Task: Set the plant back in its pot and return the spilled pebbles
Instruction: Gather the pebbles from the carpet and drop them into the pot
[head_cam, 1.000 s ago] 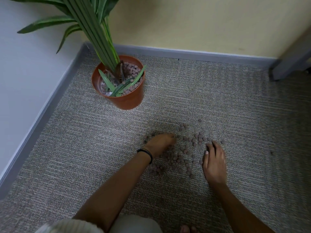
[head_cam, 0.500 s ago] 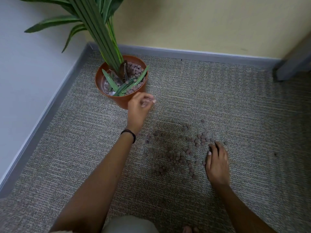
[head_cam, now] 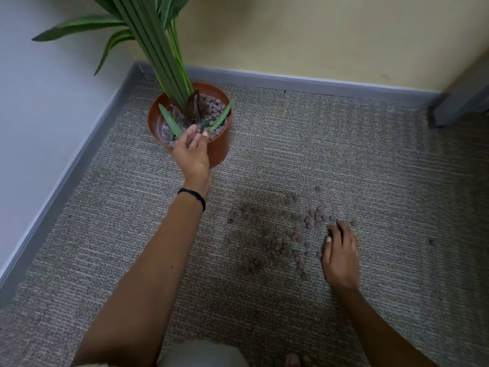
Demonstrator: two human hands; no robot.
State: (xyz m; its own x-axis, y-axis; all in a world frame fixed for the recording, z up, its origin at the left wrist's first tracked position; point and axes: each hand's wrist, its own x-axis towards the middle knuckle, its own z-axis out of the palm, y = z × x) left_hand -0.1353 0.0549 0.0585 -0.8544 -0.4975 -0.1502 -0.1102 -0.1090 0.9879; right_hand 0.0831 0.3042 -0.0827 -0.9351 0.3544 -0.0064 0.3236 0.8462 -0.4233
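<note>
The left hand point(head_cam: 191, 152) hangs over the near rim of the round terracotta-coloured plastic pot point(head_cam: 219, 151), fingers point(head_cam: 197, 133) loosely spread; release low, inside the rim, clear of the green strap-leaved plant point(head_cam: 158, 49) standing upright in it. The right hand point(head_cam: 341, 256) rests bent-fingered among small brown clay pebbles point(head_cam: 280, 246) scattered on the grey woven carpet point(head_cam: 344, 154), its grasp impossible to tell; 1 cupped scoop should beat single picks.

— How many pots?
— One pot point(head_cam: 220, 152), just beneath the left hand point(head_cam: 191, 152), holding one plant point(head_cam: 158, 49).
— Hands?
— Two, counting the right hand point(head_cam: 341, 260). One wristband point(head_cam: 194, 196).
— Pebbles point(head_cam: 280, 247)?
— Several dozen loose ones left of the right hand, too many to count exactly.
</note>
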